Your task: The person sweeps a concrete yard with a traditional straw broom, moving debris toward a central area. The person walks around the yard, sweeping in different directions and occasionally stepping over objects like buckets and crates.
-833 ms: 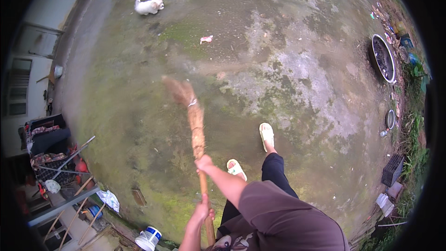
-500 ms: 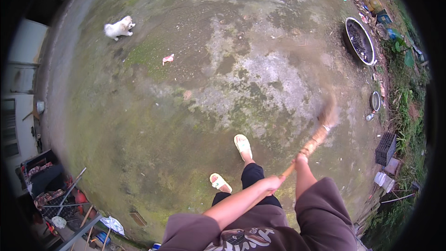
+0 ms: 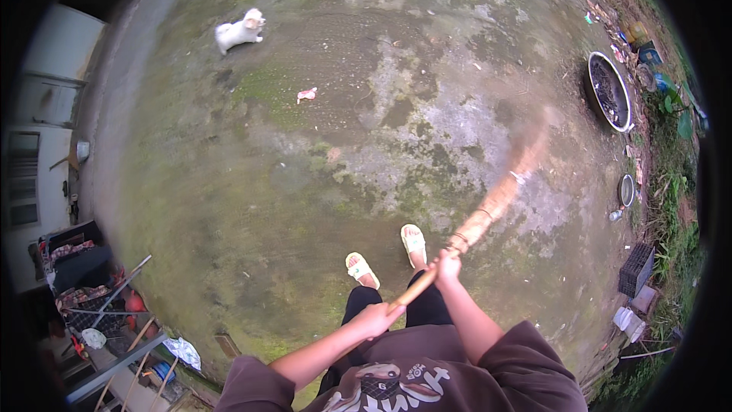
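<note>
- The left hand (image 3: 375, 319) closes its fingers round the near end of the broom (image 3: 488, 210) handle, low in front of the body; the right hand (image 3: 447, 265) wraps its fingers round the handle just farther along, where the wooden stick meets the bound bristles.
- The broom slants from the hands out to the far right, and its bristle head is blurred over the concrete yard floor (image 3: 252, 183). A grip that loosens on such a sweep could let the handle twist or slip out of the two hands.
- The two feet in pale sandals (image 3: 414, 243) stand just left of the handle on ground patched with green moss. That growth looks slick, so a hard pull on the broom could cost the person their footing.
- On the right, a small metal bowl (image 3: 626, 190) and a dark crate (image 3: 637, 268) lie near the yard's edge; a wide stroke could strike or scatter them.
- Farther right, a large round basin (image 3: 608, 91) sits close to the bristles' reach and could be knocked.
- At the far left a small white dog (image 3: 240, 30) stands well apart, with a pink scrap (image 3: 306, 94) nearer; if the dog runs in, the broom could hit it.
</note>
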`<state>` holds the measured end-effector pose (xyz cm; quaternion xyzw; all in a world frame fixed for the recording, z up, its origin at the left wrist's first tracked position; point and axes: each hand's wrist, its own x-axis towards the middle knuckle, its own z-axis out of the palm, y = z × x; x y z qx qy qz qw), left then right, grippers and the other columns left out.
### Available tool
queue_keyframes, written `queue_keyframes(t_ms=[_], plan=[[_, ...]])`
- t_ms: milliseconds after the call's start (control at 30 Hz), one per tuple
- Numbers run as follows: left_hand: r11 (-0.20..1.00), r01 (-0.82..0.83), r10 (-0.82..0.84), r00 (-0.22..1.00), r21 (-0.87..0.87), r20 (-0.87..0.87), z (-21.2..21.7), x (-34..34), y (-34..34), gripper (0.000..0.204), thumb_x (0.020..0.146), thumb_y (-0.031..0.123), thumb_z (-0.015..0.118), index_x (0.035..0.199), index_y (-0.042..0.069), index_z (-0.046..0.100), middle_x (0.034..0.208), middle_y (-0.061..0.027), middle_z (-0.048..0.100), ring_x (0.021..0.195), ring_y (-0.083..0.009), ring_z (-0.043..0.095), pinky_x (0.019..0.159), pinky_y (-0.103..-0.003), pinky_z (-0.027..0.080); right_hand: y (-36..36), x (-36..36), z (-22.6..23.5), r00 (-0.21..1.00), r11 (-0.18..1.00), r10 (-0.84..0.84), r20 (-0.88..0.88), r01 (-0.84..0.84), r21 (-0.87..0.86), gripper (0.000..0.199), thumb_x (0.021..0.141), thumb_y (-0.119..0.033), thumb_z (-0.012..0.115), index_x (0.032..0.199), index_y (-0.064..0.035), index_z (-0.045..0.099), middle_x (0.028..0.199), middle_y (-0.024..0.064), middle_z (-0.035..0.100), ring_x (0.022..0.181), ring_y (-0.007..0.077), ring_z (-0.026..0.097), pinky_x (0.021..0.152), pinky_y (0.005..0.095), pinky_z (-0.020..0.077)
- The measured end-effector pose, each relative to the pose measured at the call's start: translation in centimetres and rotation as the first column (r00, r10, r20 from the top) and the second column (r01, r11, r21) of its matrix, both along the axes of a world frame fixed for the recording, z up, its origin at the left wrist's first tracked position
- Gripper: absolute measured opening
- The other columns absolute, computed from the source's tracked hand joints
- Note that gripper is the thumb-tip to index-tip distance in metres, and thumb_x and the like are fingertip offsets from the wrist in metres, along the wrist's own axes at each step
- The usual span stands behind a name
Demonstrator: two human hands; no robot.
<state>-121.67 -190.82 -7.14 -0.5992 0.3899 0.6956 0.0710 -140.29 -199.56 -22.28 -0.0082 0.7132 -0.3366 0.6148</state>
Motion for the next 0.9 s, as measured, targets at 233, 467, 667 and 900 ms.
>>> queue_keyframes(t_ms=[233, 467, 667, 900], plan=[[0.482, -0.862, 0.777, 0.504, 0.158, 0.377, 5.1, 9.5, 14.8, 0.050, 0.087, 0.054, 0.037, 0.083, 0.005, 0.045, 0.047, -0.0021, 0.041, 0.033, -0.0135, 0.042, 0.032, -0.030, 0.039, 9.0, 28.3, 1.7, 0.688, 0.713, 0.667, 0.287, -0.701, 0.022, 0.016, 0.080, -0.006, 0.050, 0.087, -0.0062, 0.036, 0.056, 0.0077, 0.045, 0.038, 0.0206, 0.049, 0.033, 0.0380, 0.0449], [0.018, -0.991, 0.897, 0.075, 0.133, 0.436, 4.3, 16.4, 16.6, 0.055, 0.084, 0.064, 0.030, 0.086, 0.010, 0.035, 0.049, -0.0014, 0.033, 0.034, -0.0128, 0.033, 0.034, -0.031, 0.038, 14.4, 43.8, 2.4, 0.163, 0.164, 0.963, 0.214, -0.986, 0.016, 0.024, 0.078, -0.017, 0.058, 0.084, 0.0062, 0.057, 0.069, 0.0167, 0.062, 0.051, 0.0245, 0.062, 0.045, 0.0350, 0.0520], [0.357, -0.900, 0.803, 0.433, 0.251, 0.410, 0.1, 13.9, 3.5, 0.058, 0.085, 0.061, 0.031, 0.090, 0.004, 0.039, 0.052, -0.0057, 0.042, 0.036, -0.0157, 0.042, 0.036, -0.033, 0.044, 1.0, 35.2, -3.3, 0.477, 0.457, 0.836, 0.271, -0.879, 0.134, 0.023, 0.081, -0.018, 0.053, 0.078, 0.0044, 0.056, 0.059, 0.0135, 0.057, 0.045, 0.0217, 0.059, 0.042, 0.0355, 0.0508], [0.903, -0.286, 0.292, 0.956, 0.320, 0.031, -5.3, 0.7, -12.7, 0.063, 0.088, 0.054, 0.033, 0.066, -0.002, 0.051, 0.048, -0.0100, 0.050, 0.038, -0.0216, 0.052, 0.035, -0.035, 0.045, -11.3, 5.6, -9.6, 0.984, 0.934, 0.173, -0.053, -0.146, 0.327, 0.017, 0.082, -0.021, 0.054, 0.083, -0.0064, 0.047, 0.057, 0.0059, 0.047, 0.040, 0.0194, 0.049, 0.036, 0.0369, 0.0459]])
